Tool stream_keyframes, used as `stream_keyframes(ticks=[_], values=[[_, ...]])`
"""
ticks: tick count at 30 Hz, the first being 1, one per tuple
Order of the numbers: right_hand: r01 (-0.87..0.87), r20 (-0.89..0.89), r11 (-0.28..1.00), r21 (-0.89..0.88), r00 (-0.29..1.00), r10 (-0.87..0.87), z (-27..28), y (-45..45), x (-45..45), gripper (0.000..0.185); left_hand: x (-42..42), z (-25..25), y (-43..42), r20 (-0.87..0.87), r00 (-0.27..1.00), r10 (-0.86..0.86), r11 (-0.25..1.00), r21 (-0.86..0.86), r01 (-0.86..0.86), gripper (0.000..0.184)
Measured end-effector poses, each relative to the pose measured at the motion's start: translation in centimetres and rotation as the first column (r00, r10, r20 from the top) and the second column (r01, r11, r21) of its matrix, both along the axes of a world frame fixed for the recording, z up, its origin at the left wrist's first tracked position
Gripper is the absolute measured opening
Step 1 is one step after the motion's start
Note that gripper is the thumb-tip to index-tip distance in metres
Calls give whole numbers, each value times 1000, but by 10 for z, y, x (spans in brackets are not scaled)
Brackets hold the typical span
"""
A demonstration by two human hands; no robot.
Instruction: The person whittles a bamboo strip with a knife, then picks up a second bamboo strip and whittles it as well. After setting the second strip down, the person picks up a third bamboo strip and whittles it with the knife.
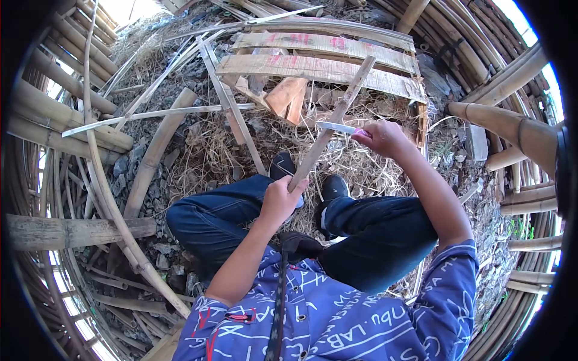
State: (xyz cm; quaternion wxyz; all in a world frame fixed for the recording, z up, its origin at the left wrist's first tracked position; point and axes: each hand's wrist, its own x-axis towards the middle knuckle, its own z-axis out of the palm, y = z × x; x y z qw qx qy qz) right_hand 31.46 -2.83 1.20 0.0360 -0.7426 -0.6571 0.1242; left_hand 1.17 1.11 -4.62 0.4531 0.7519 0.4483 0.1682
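My left hand (282,198) is closed around the lower end of a long bamboo strip (328,135), which slants up and to the right, away from my body. In my right hand (379,138) is a knife (338,127), gripped by its pinkish handle. The blade points left and lies across the strip, near its middle; whether it cuts in cannot be made out. Beyond the strip's upper end are pale wooden slats (319,67) with red marks. A reddish wood block (288,99) sits just left of the strip.
Bamboo poles (159,150) and a long curved cane (108,192) lie on the left. Thick bamboo (512,126) juts in from the right. Dry shavings (211,144) and stones cover the ground around my shoes (334,188). A grey block (476,143) stands at right.
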Motion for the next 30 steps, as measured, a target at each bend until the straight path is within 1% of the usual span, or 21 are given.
stream_keyframes(ticks=[1, 2, 4, 6, 7, 8, 11, 12, 14, 16, 18, 19, 20, 22, 23, 24, 25, 26, 27, 28, 30], values=[[12, 3, 1000, 3, 1000, -12, 3, -2, -1, 57, -2, 4, -2, -57, 998, -9, 1000, -2, 9, 47], [30, 29, 999, -17, 999, -30, 7, -4, -1, 58, -2, 4, -4, -54, 998, -23, 1000, -2, 23, 47], [68, 63, 997, -34, 996, -66, 14, -7, -1, 60, 1, 5, -8, 81, 996, 39, 999, 34, -42, 43], [114, 107, 993, -33, 988, -110, 17, -10, -2, 62, 3, -3, -10, 95, 995, 29, 998, 49, -34, 44], [142, 127, 987, -79, 983, -132, 23, -11, -3, 61, 3, -7, -10, 103, 994, 33, 997, 65, -40, 44], [163, 126, 984, -73, 980, -153, 23, -12, -4, 61, 3, -10, -10, 104, 995, 12, 997, 71, -19, 44], [172, 145, 976, -134, 978, -152, 19, -15, -3, 60, 5, -10, -10, 16, 999, -44, 995, 86, 42, 46], [191, 145, 973, -128, 974, -172, 18, -14, -3, 60, 5, -10, -10, 17, 998, -63, 994, 92, 61, 46], [146, 86, 980, -134, 987, -136, 19, -12, -1, 60, 5, -12, -9, -13, 998, -65, 996, 65, 66, 47], [129, 79, 987, -99, 989, -122, 13, -9, 6, 58, 5, -11, -10, -22, 996, -81, 994, 78, 83, 46], [36, 100, 999, 7, 994, -37, 10, -6, 9, 56, 6, -11, -12, -32, 996, -86, 993, 80, 88, 45], [17, 78, 985, 174, 996, -31, 9, -5, 8, 56, 6, -10, -13, -37, 995, -90, 993, 75, 93, 44], [14, 81, 984, 179, 996, -29, 10, 0, 11, 56, 6, -10, -13, -43, 995, -92, 993, 66, 95, 44], [238, -8, 950, 201, 970, -241, 12, 11, 12, 57, 8, -17, -10, -23, 995, -93, 996, 11, 94, 41], [302, -35, 935, 184, 953, -301, 11, 14, 15, 58, 7, -21, -10, -27, 995, -95, 995, 6, 96, 41], [307, -38, 935, 177, 951, -306, 6, 14, 20, 58, 8, -9, -11, -16, 996, -82, 984, -158, 79, 39], [334, -66, 928, 163, 943, -327, -2, 12, 26, 59, 11, -3, -10, -7, 998, -69, 947, -316, 63, 36], [361, -93, 921, 149, 932, -350, -7, 10, 33, 61, 10, -9, -10, -11, 997, -77, 945, -320, 69, 36], [369, -116, 926, 82, 926, -359, -11, 6, 36, 64, 8, -15, -10, 15, 996, -90, 961, -263, 90, 34], [373, -116, 925, 76, 924, -364, -14, 5, 40, 64, 7, -20, -10, 40, 994, -102, 973, -206, 108, 32], [370, -67, 926, 78, 929, -365, -18, 2, 47, 67, 8, -25, -10, 54, 993, -106, 974, -197, 115, 32]])
